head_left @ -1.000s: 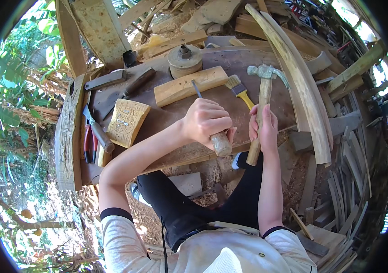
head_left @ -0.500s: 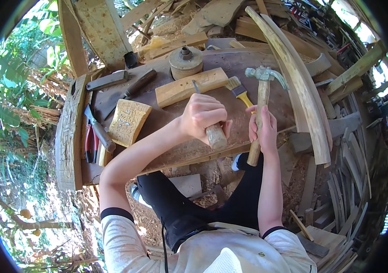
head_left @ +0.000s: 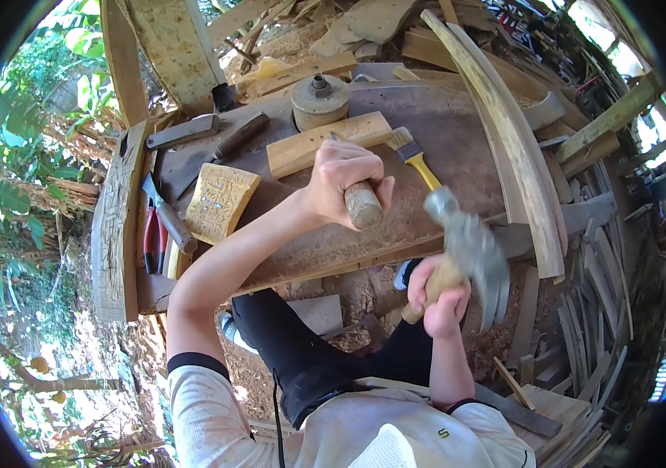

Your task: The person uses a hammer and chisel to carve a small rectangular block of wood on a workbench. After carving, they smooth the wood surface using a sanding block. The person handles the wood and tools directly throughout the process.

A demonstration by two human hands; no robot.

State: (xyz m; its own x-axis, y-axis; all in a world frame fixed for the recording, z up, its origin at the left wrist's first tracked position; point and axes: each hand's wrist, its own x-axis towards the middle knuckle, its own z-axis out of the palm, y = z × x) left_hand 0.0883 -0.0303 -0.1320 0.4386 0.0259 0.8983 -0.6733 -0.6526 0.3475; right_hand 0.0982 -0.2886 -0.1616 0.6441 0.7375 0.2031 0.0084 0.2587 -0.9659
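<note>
My left hand (head_left: pixel 340 178) grips a chisel with a round wooden handle (head_left: pixel 364 204), its blade end set on the dark carved wooden board (head_left: pixel 458 148). My right hand (head_left: pixel 442 296) holds a claw hammer by its wooden handle; the metal head (head_left: pixel 469 242) is blurred and raised off to the right of the chisel handle. A pale wooden block (head_left: pixel 301 148) lies just beyond my left hand. A yellow-handled brush (head_left: pixel 415 160) lies on the board to the right of that hand.
A carved pale wood piece (head_left: pixel 220 201), pliers with red grips (head_left: pixel 149 238), chisels (head_left: pixel 167 214) and a flat tool (head_left: pixel 184 131) lie at the left. A round wooden disc (head_left: pixel 319 100) sits behind. A long curved plank (head_left: pixel 504 132) runs along the right. Wood offcuts pile at right.
The hammer has swung back from over the board, down and to the right toward me, now blurred. My left hand with the chisel has stayed in place.
</note>
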